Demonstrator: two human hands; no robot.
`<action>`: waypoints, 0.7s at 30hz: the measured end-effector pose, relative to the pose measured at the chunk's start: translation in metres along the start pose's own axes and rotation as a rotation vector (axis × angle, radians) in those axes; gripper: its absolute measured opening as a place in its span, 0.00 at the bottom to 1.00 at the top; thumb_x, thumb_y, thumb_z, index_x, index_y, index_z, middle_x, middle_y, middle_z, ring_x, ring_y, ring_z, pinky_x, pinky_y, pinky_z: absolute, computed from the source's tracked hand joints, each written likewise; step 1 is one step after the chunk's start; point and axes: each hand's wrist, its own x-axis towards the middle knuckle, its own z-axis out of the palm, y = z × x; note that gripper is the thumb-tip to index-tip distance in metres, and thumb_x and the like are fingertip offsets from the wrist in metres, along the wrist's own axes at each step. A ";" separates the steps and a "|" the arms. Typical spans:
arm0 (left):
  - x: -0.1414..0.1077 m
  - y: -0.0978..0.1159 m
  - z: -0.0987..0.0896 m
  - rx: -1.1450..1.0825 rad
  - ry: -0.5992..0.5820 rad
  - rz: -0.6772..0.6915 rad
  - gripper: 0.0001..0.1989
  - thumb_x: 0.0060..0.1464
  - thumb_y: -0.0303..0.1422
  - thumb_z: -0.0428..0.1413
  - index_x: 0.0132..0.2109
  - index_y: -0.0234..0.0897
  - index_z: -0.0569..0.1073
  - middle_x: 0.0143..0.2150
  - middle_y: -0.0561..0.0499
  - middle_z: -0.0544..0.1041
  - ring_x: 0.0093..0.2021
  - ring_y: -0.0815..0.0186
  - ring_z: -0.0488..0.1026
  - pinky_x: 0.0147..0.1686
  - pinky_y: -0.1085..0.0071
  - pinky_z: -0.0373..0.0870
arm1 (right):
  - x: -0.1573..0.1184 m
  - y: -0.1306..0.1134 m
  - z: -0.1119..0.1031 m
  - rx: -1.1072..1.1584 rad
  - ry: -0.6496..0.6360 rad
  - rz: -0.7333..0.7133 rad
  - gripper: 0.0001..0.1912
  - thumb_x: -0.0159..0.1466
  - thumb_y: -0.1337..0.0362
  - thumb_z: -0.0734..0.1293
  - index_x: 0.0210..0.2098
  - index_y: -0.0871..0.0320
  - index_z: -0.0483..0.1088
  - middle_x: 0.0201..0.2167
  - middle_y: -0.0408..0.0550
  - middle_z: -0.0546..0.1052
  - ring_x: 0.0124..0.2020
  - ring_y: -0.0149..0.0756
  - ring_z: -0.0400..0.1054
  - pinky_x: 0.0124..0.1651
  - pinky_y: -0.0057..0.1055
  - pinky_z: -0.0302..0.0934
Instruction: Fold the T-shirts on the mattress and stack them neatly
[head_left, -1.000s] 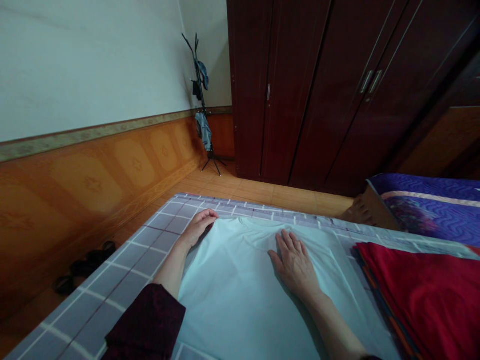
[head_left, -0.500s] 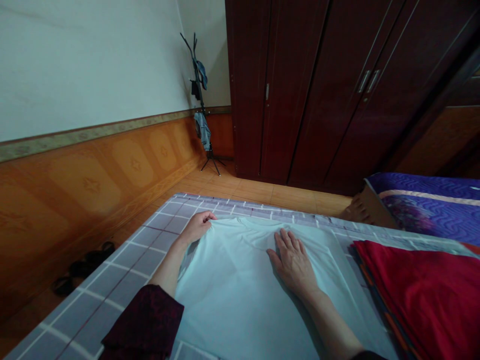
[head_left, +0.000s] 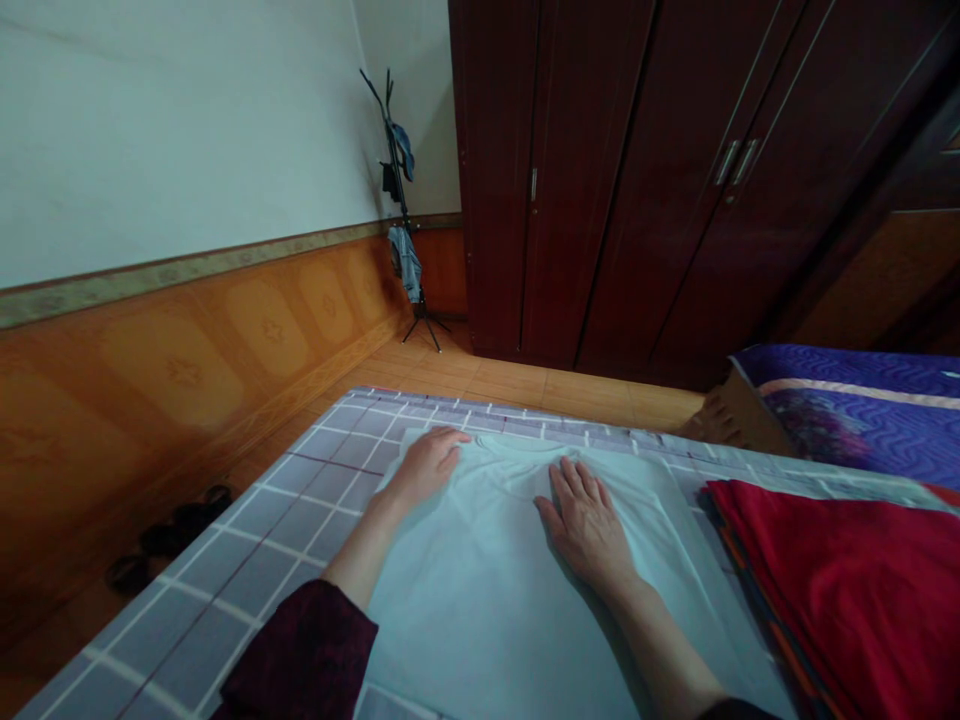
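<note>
A pale blue-white T-shirt (head_left: 495, 590) lies spread on the checked bed cover, its collar toward the far edge and creases around the neckline. My left hand (head_left: 429, 466) rests on the shirt's upper left part, fingers stretched toward the collar and holding nothing. On the upper right part, my right hand (head_left: 589, 525) lies flat with its fingers spread, pressing the cloth. A dark maroon sleeve (head_left: 304, 650) covers my left forearm.
Folded red cloth (head_left: 855, 590) is stacked over darker pieces at the right. Grey checked bedding (head_left: 247, 540) runs under everything. Beyond stand a dark red wardrobe (head_left: 600, 200), a coat rack (head_left: 397, 170) and a purple-covered bed (head_left: 870, 405). Dark shoes (head_left: 169, 538) sit on the floor at left.
My left hand has let go of the shirt's upper left edge and moved right onto the cloth. That edge now lies flatter. My right hand stays in place.
</note>
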 end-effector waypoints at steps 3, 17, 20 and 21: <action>-0.007 0.041 0.034 -0.003 -0.237 0.207 0.19 0.61 0.33 0.46 0.58 0.41 0.68 0.59 0.49 0.69 0.61 0.62 0.62 0.61 0.65 0.53 | 0.000 0.000 0.000 -0.007 0.011 -0.005 0.25 0.68 0.60 0.54 0.60 0.66 0.61 0.63 0.57 0.60 0.64 0.50 0.49 0.63 0.46 0.45; -0.014 -0.052 0.005 0.444 -0.197 -0.282 0.32 0.63 0.46 0.37 0.68 0.34 0.47 0.70 0.41 0.44 0.69 0.54 0.38 0.63 0.51 0.33 | -0.001 0.000 -0.002 -0.009 0.009 -0.004 0.26 0.67 0.59 0.56 0.60 0.66 0.60 0.63 0.57 0.59 0.64 0.50 0.49 0.63 0.45 0.44; -0.015 -0.054 0.005 0.447 -0.190 -0.258 0.31 0.62 0.47 0.39 0.68 0.41 0.49 0.70 0.49 0.47 0.69 0.57 0.40 0.64 0.56 0.35 | -0.001 0.000 -0.003 0.001 -0.002 0.008 0.26 0.67 0.59 0.56 0.61 0.66 0.60 0.63 0.57 0.58 0.65 0.50 0.48 0.64 0.45 0.43; -0.016 -0.055 0.004 0.454 -0.177 -0.285 0.30 0.62 0.46 0.39 0.67 0.40 0.50 0.69 0.47 0.48 0.69 0.56 0.41 0.64 0.53 0.36 | -0.001 0.000 -0.003 0.001 -0.006 0.009 0.26 0.67 0.59 0.56 0.61 0.66 0.60 0.63 0.56 0.58 0.65 0.50 0.48 0.64 0.45 0.43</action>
